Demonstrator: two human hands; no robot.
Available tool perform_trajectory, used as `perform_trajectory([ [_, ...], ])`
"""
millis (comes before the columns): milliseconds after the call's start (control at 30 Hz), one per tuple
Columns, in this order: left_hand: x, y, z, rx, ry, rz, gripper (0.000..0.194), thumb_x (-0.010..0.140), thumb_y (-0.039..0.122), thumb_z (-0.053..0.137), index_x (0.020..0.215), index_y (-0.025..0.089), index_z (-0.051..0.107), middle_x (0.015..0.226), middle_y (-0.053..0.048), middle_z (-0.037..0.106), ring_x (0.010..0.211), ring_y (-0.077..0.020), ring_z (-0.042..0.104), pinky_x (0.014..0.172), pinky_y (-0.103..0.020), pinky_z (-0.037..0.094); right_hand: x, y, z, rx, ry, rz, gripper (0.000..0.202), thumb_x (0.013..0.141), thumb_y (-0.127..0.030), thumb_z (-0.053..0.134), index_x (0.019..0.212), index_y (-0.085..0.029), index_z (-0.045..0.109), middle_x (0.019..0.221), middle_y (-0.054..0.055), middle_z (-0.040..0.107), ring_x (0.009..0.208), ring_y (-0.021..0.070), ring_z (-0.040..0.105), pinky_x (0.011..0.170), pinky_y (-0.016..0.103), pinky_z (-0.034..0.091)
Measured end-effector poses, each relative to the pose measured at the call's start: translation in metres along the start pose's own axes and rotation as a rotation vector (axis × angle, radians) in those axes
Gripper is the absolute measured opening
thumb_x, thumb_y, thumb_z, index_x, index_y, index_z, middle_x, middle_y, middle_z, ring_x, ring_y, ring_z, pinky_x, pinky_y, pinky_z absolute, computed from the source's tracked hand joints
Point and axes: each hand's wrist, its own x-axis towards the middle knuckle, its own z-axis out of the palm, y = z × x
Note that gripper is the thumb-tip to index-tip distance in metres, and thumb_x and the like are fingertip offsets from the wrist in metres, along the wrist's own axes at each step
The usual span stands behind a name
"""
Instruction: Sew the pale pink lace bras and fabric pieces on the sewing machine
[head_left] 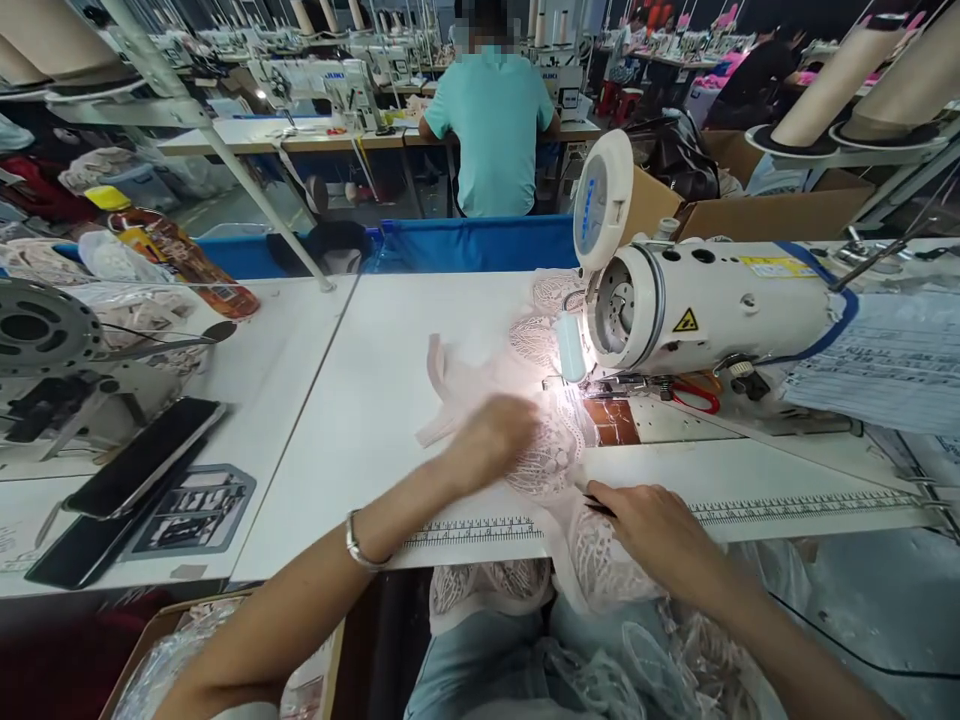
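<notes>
Pale pink lace bra pieces (547, 455) lie under the needle area of a white sewing machine (697, 300) and trail over the table edge to my lap. My left hand (499, 435) is on the lace just left of the lit needle area; its fingers are smeared by motion. At the table's front edge, my right hand (656, 525) is closed on a small dark tool (598, 504), mostly hidden by the fingers, beside a hanging lace cup (604, 555). More lace cups (487, 585) rest on my lap.
Red-handled scissors (697, 396) lie behind the needle area. A printed ruler strip (802, 507) runs along the front edge. Left are a phone (146, 455), a drink bottle (176, 255) and another machine (45, 350). A person in a teal shirt (491, 130) sits ahead.
</notes>
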Motion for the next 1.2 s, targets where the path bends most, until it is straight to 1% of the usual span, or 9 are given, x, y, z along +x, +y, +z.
perform_trajectory([
  [67, -0.006, 0.025, 0.032, 0.041, -0.355, 0.371, 0.036, 0.093, 0.041, 0.066, 0.123, 0.021, 0.064, 0.136, -0.01, 0.063, 0.133, -0.0266, 0.054, 0.11, -0.043, 0.044, -0.001, 0.012, -0.022, 0.009, -0.035, -0.114, 0.016, 0.086, -0.016, 0.057, 0.083, -0.028, 0.069, 0.073, 0.003, 0.073, 0.064, 0.0213, 0.063, 0.054, 0.031, 0.021],
  [133, -0.009, 0.044, 0.058, 0.169, -0.501, 0.573, 0.047, 0.097, 0.04, 0.06, 0.137, 0.016, 0.057, 0.148, -0.016, 0.053, 0.142, -0.0315, 0.044, 0.116, -0.049, 0.037, 0.0, 0.03, -0.042, -0.014, 0.002, -0.159, 0.011, 0.086, -0.031, 0.066, 0.075, -0.028, 0.066, 0.072, 0.003, 0.072, 0.063, 0.0216, 0.061, 0.056, 0.031, 0.022],
  [233, -0.005, 0.055, 0.076, 0.243, -0.473, 0.555, 0.052, 0.099, 0.041, 0.056, 0.143, 0.013, 0.052, 0.15, -0.02, 0.049, 0.143, -0.0356, 0.041, 0.117, -0.055, 0.034, 0.016, 0.051, -0.053, -0.179, 0.093, -0.013, 0.024, 0.084, -0.024, 0.065, 0.061, -0.025, 0.059, 0.063, 0.007, 0.066, 0.061, 0.0224, 0.058, 0.056, 0.033, 0.021],
  [333, 0.007, 0.046, 0.072, 0.147, -0.46, 0.574, 0.049, 0.098, 0.041, 0.057, 0.137, 0.011, 0.056, 0.147, -0.019, 0.053, 0.141, -0.0337, 0.045, 0.117, -0.051, 0.036, 0.049, 0.052, -0.037, -0.192, 0.242, 0.126, 0.015, 0.086, -0.012, 0.056, 0.076, -0.021, 0.064, 0.078, 0.01, 0.07, 0.067, 0.0217, 0.061, 0.058, 0.033, 0.025],
  [400, 0.018, 0.036, 0.066, 0.037, -0.47, 0.583, 0.04, 0.102, 0.037, 0.05, 0.132, 0.012, 0.059, 0.139, -0.015, 0.061, 0.136, -0.0275, 0.051, 0.115, -0.044, 0.04, 0.073, 0.048, -0.019, -0.031, 0.326, 0.187, 0.01, 0.092, -0.024, 0.055, 0.088, -0.021, 0.064, 0.09, 0.009, 0.073, 0.071, 0.0209, 0.062, 0.059, 0.031, 0.029],
  [533, 0.034, 0.025, 0.064, -0.03, -0.45, 0.473, 0.031, 0.106, 0.02, 0.034, 0.111, 0.016, 0.064, 0.113, -0.009, 0.071, 0.107, -0.0187, 0.066, 0.093, -0.034, 0.054, 0.1, 0.045, 0.009, 0.196, 0.42, 0.346, 0.014, 0.088, -0.034, 0.057, 0.081, -0.023, 0.06, 0.078, 0.004, 0.071, 0.068, 0.0196, 0.059, 0.058, 0.028, 0.03],
  [700, 0.022, 0.033, 0.077, 0.344, -0.259, 0.406, 0.038, 0.104, 0.026, 0.039, 0.13, 0.003, 0.055, 0.133, -0.024, 0.06, 0.122, -0.0315, 0.057, 0.096, -0.046, 0.05, 0.096, 0.049, 0.02, 0.289, 0.566, 0.272, 0.021, 0.086, -0.037, 0.053, 0.07, -0.024, 0.053, 0.064, 0.002, 0.063, 0.06, 0.0171, 0.052, 0.058, 0.028, 0.029],
  [867, 0.01, 0.04, 0.081, 0.569, -0.265, 0.551, 0.05, 0.105, 0.031, 0.036, 0.132, -0.007, 0.054, 0.137, -0.029, 0.059, 0.133, -0.0347, 0.053, 0.114, -0.049, 0.035, 0.089, 0.045, 0.027, 0.281, 0.615, 0.255, 0.014, 0.085, -0.033, 0.052, 0.074, -0.024, 0.052, 0.069, 0.002, 0.064, 0.061, 0.0171, 0.052, 0.06, 0.028, 0.033],
  [1200, 0.018, 0.039, 0.074, 0.481, -0.28, 0.611, 0.047, 0.105, 0.027, 0.035, 0.128, -0.009, 0.055, 0.135, -0.032, 0.058, 0.128, -0.0351, 0.056, 0.101, -0.046, 0.047, 0.089, 0.04, 0.037, 0.104, 0.587, 0.183, 0.024, 0.094, -0.019, 0.042, 0.099, -0.019, 0.065, 0.076, 0.007, 0.071, 0.066, 0.0201, 0.064, 0.062, 0.028, 0.04],
])
